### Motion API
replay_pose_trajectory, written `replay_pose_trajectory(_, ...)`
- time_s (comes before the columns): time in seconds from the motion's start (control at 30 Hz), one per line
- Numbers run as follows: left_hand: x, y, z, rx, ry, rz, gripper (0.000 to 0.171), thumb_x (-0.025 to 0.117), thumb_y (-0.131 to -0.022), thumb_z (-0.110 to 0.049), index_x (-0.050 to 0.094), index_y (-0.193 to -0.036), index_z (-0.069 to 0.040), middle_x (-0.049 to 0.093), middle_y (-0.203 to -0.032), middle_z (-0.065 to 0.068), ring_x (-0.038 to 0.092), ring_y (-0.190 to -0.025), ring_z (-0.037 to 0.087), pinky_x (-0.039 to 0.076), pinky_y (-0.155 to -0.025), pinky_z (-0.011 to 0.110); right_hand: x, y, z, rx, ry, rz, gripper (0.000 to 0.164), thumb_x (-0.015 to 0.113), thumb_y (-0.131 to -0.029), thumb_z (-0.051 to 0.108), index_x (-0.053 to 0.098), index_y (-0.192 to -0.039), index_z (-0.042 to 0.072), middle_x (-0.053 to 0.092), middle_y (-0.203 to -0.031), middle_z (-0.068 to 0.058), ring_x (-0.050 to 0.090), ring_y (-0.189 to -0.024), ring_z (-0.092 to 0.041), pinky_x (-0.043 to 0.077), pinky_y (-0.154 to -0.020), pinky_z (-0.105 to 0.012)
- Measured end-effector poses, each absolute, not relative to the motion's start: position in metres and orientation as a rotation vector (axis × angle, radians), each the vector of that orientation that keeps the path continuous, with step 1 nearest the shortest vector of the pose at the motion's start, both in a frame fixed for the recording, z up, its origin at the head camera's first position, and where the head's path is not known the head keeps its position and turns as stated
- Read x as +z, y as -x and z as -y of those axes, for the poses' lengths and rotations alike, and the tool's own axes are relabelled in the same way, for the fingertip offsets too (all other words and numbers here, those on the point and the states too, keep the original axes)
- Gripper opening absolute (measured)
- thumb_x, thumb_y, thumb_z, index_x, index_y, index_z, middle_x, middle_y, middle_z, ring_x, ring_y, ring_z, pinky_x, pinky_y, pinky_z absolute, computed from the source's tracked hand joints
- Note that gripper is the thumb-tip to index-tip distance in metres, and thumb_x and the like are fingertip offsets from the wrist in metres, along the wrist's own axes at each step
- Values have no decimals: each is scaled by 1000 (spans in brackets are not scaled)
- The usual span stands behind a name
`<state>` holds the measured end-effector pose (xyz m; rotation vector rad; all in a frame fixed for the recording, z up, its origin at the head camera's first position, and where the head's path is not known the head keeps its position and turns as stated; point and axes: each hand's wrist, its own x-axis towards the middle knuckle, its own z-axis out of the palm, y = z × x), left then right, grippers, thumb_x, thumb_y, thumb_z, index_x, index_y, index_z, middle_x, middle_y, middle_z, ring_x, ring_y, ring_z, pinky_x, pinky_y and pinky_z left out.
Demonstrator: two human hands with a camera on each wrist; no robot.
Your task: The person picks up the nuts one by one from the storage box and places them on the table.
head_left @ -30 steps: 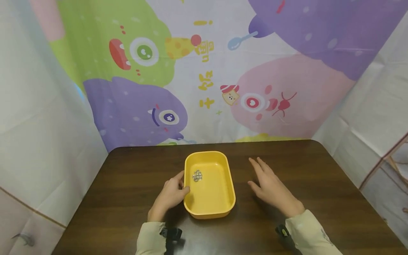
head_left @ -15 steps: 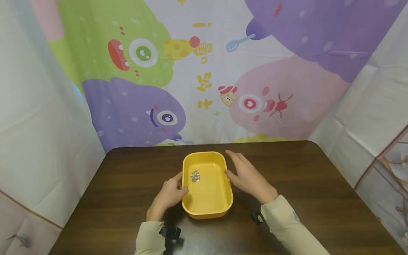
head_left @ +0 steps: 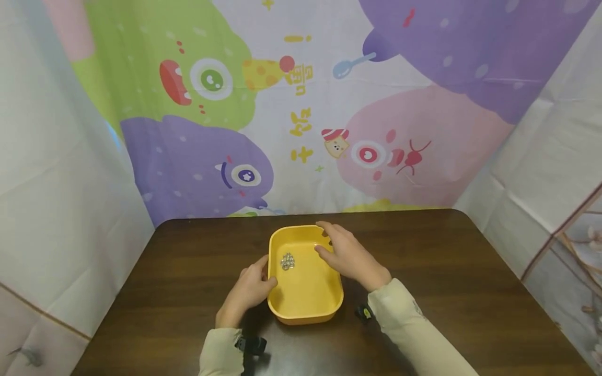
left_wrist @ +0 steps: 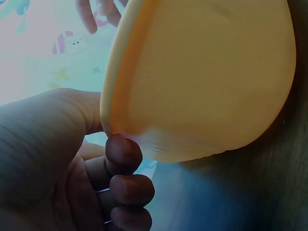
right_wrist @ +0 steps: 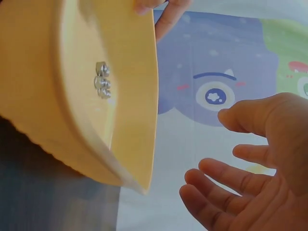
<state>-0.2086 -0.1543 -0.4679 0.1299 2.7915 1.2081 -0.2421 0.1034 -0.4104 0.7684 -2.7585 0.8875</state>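
A yellow rectangular plastic bin (head_left: 308,300) with rounded corners stands on the table in the head view. Several small shiny silver pieces (head_left: 288,261) lie clustered on its floor, left of the middle; in the right wrist view the metal pieces (right_wrist: 102,79) look round and stubby. My left hand (head_left: 246,287) grips the bin's left rim, thumb over the edge and fingers against the outer wall. Above the bin's far right rim hovers my right hand (head_left: 350,256), thumb and fingers spread, holding nothing. The right wrist view shows those loose fingers (right_wrist: 216,187) apart from the bin wall.
The dark wooden table (head_left: 197,271) has rounded far corners. Behind it hangs a cartoon-printed curtain (head_left: 301,188), with pale cloth walls (head_left: 70,172) on both sides. A black wrist strap (head_left: 251,344) shows by the left sleeve.
My right hand has moved left from beside the bin to over its right rim. My left hand keeps its grip, and the silver pieces stay in place.
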Motion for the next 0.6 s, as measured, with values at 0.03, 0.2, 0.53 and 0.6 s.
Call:
replay_pose_trajectory(0.03, -468, 209, 154, 1204, -127, -2791, 67, 62, -91, -14, 42, -153, 3, 50, -64, 2, 44, -52, 14, 39, -51, 28, -411, 244, -102, 900, -767, 2763, 56, 71, -97, 20, 50, -147, 3, 63, -130, -16, 65, -110, -29, 57, -91, -45)
replay_pose_trajectory(0.2, -469, 209, 153, 1188, -112, -2794, 68, 62, -92, -15, 41, -154, 3, 52, -64, 3, 45, -51, 14, 40, -51, 29, -416, 253, -96, 941, -749, 2778, 52, 70, -98, 19, 53, -144, 4, 65, -125, -15, 65, -110, -28, 56, -90, -44)
replay_pose_trajectory(0.53, -467, 209, 153, 1163, -85, -2790, 67, 63, -92, -16, 43, -153, 1, 53, -68, 4, 48, -55, 15, 41, -53, 29, -430, 263, -83, 1200, -654, 2836, 51, 68, -99, 22, 53, -145, 6, 67, -124, -19, 66, -96, -23, 57, -85, -39)
replay_pose_trajectory(0.6, -467, 209, 152, 1167, -91, -2785, 67, 63, -92, -16, 43, -153, 1, 54, -69, 4, 49, -56, 15, 42, -53, 30, -431, 265, -80, 1220, -649, 2822, 50, 68, -99, 22, 54, -144, 6, 67, -124, -19, 66, -96, -22, 57, -85, -39)
